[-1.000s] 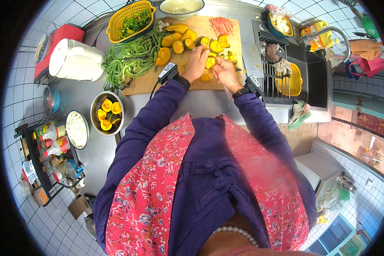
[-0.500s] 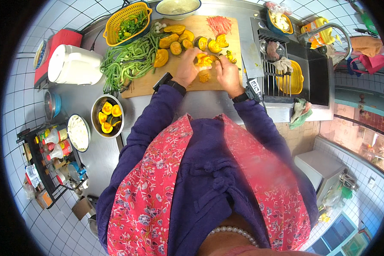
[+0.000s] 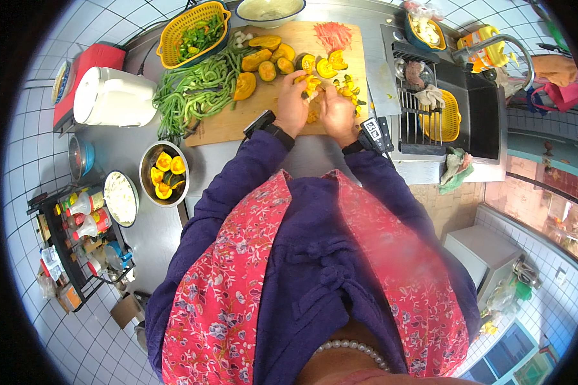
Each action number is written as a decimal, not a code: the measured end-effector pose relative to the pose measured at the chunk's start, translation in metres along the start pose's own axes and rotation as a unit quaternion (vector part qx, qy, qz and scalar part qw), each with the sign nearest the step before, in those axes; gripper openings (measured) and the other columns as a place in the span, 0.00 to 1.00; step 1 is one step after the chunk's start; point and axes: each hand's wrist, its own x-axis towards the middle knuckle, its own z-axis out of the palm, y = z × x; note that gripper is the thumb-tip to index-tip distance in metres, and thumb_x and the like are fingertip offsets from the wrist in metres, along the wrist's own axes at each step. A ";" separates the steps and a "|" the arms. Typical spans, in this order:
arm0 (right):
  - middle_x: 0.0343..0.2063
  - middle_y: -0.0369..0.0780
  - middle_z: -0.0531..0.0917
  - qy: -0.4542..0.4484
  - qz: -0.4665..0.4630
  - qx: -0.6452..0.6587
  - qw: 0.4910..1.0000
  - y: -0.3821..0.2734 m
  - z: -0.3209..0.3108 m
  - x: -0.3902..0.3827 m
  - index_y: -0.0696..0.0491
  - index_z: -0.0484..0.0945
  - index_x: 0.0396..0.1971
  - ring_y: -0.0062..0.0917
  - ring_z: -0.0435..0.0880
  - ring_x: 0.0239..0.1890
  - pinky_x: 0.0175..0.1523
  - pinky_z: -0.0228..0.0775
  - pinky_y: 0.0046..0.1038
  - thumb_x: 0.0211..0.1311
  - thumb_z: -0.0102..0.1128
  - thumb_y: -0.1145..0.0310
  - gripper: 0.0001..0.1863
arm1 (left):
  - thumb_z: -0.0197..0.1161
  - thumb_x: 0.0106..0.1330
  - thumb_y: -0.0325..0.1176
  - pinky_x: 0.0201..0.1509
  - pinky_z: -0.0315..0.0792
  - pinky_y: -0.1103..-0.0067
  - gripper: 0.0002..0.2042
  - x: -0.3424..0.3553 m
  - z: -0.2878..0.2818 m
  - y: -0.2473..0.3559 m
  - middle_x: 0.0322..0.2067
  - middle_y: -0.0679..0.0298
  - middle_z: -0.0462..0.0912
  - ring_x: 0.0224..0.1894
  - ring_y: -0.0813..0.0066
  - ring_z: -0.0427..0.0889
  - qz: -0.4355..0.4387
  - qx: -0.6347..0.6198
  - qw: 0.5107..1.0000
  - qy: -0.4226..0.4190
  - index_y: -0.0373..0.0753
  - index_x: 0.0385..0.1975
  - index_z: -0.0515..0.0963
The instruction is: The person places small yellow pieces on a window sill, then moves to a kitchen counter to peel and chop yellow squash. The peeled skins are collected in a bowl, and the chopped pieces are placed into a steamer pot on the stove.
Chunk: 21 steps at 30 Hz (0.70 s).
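Observation:
My left hand [image 3: 292, 106] is closed around an orange-yellow pumpkin piece [image 3: 311, 83] above the wooden cutting board [image 3: 219, 131]. Close against it, my right hand [image 3: 338, 114] has its fingers curled at the piece's edge; whether they grip a small tool or pulp is hidden. Yellow pumpkin scraps [image 3: 350, 92] lie on the board just right of that hand. Behind my hands rest several pumpkin chunks [image 3: 257, 61], some with dark green rind. Shredded pink-red strips [image 3: 332, 36] form a pile at the board's far right.
Long green beans [image 3: 196, 93] cover the board's left side, beside a yellow basket [image 3: 162, 48] of cut green peppers. A steel bowl [image 3: 149, 189] with pumpkin pieces stands nearer, left. On the right is a dark sink [image 3: 485, 122] with a rack; a knife blade [image 3: 380, 86] lies beside the board.
Both hands, still together at the pumpkin piece, have turned slightly, and my right hand sits a little lower. More of the yellow scraps to its right now show.

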 end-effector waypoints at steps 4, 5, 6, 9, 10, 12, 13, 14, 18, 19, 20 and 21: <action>0.16 0.50 0.76 0.021 -0.012 0.018 1.000 0.002 0.007 -0.002 0.56 0.68 0.30 0.46 0.77 0.20 0.25 0.67 0.44 0.57 0.53 0.71 0.05 | 0.48 0.63 0.24 0.42 0.72 0.79 0.10 -0.001 0.004 -0.003 0.39 0.62 0.72 0.40 0.75 0.73 0.027 0.022 0.999 0.030 0.35 0.44 0.69; 0.16 0.50 0.76 0.031 -0.015 0.029 0.999 0.002 0.007 -0.002 0.55 0.67 0.29 0.47 0.77 0.20 0.24 0.67 0.44 0.57 0.53 0.70 0.06 | 0.48 0.63 0.24 0.41 0.72 0.80 0.11 -0.001 0.004 -0.005 0.39 0.62 0.72 0.39 0.76 0.73 0.029 0.018 0.999 0.034 0.35 0.44 0.69; 0.16 0.50 0.76 0.028 -0.010 0.030 0.999 0.001 0.008 -0.002 0.55 0.67 0.29 0.47 0.77 0.20 0.24 0.67 0.44 0.57 0.53 0.70 0.06 | 0.48 0.63 0.24 0.43 0.71 0.80 0.11 0.000 0.003 -0.006 0.39 0.62 0.72 0.40 0.76 0.73 0.029 0.027 0.998 0.043 0.35 0.44 0.69; 0.15 0.50 0.76 0.025 -0.011 0.037 0.999 -0.003 0.008 -0.002 0.55 0.67 0.28 0.47 0.77 0.19 0.24 0.67 0.44 0.56 0.53 0.70 0.06 | 0.49 0.61 0.24 0.47 0.68 0.80 0.12 0.002 -0.003 -0.014 0.40 0.61 0.72 0.42 0.74 0.72 0.050 0.076 0.994 0.057 0.34 0.44 0.69; 0.14 0.50 0.76 0.030 -0.020 0.041 0.998 -0.004 0.008 -0.002 0.55 0.67 0.28 0.46 0.77 0.19 0.24 0.67 0.44 0.56 0.53 0.70 0.06 | 0.49 0.61 0.24 0.48 0.67 0.80 0.12 0.002 -0.005 -0.017 0.41 0.60 0.72 0.43 0.74 0.72 0.071 0.109 0.990 0.053 0.34 0.45 0.69; 0.13 0.50 0.75 0.022 -0.023 0.040 0.999 -0.006 0.010 -0.002 0.56 0.67 0.28 0.46 0.77 0.19 0.24 0.67 0.44 0.55 0.53 0.70 0.06 | 0.49 0.60 0.23 0.50 0.65 0.80 0.13 0.002 -0.009 -0.023 0.42 0.60 0.72 0.44 0.73 0.71 0.084 0.144 0.984 0.056 0.34 0.45 0.69; 0.13 0.50 0.75 0.012 -0.022 0.037 0.999 -0.006 0.012 -0.001 0.56 0.67 0.28 0.47 0.77 0.18 0.24 0.67 0.45 0.54 0.53 0.70 0.06 | 0.49 0.60 0.23 0.51 0.65 0.80 0.13 0.003 -0.011 -0.026 0.42 0.59 0.72 0.45 0.72 0.71 0.083 0.145 0.984 0.063 0.34 0.45 0.69; 0.12 0.50 0.75 -0.002 -0.025 0.032 0.999 -0.005 0.014 0.000 0.56 0.67 0.28 0.47 0.77 0.18 0.24 0.67 0.45 0.54 0.53 0.70 0.07 | 0.49 0.59 0.23 0.52 0.64 0.80 0.13 0.003 -0.012 -0.028 0.42 0.59 0.72 0.45 0.72 0.71 0.069 0.161 0.981 0.084 0.34 0.45 0.69; 0.15 0.53 0.75 -0.032 -0.030 0.056 0.997 0.004 0.022 0.006 0.58 0.70 0.34 0.48 0.77 0.20 0.25 0.67 0.46 0.53 0.52 0.72 0.09 | 0.48 0.60 0.24 0.53 0.63 0.81 0.12 0.006 -0.021 -0.026 0.42 0.60 0.72 0.45 0.72 0.70 0.083 0.173 0.981 0.020 0.34 0.44 0.70; 0.15 0.53 0.74 0.005 -0.065 0.123 0.990 0.007 0.022 0.008 0.59 0.72 0.37 0.42 0.78 0.20 0.26 0.68 0.43 0.53 0.51 0.74 0.10 | 0.48 0.60 0.24 0.53 0.63 0.81 0.12 0.008 -0.023 -0.023 0.42 0.60 0.73 0.46 0.73 0.70 0.081 0.181 0.980 -0.004 0.34 0.43 0.70; 0.15 0.50 0.74 -0.046 -0.024 0.199 0.979 0.009 0.022 0.009 0.59 0.72 0.37 0.37 0.78 0.19 0.25 0.67 0.40 0.54 0.51 0.74 0.10 | 0.48 0.60 0.24 0.53 0.63 0.81 0.12 0.010 -0.026 -0.019 0.42 0.61 0.73 0.46 0.73 0.70 0.076 0.189 0.979 -0.027 0.34 0.43 0.71; 0.14 0.48 0.74 -0.095 0.011 0.276 0.956 0.010 0.020 0.010 0.59 0.72 0.38 0.33 0.77 0.18 0.24 0.67 0.37 0.55 0.51 0.74 0.10 | 0.48 0.61 0.24 0.53 0.62 0.82 0.11 0.010 -0.029 -0.015 0.42 0.61 0.73 0.47 0.73 0.70 0.070 0.197 0.977 -0.050 0.33 0.43 0.71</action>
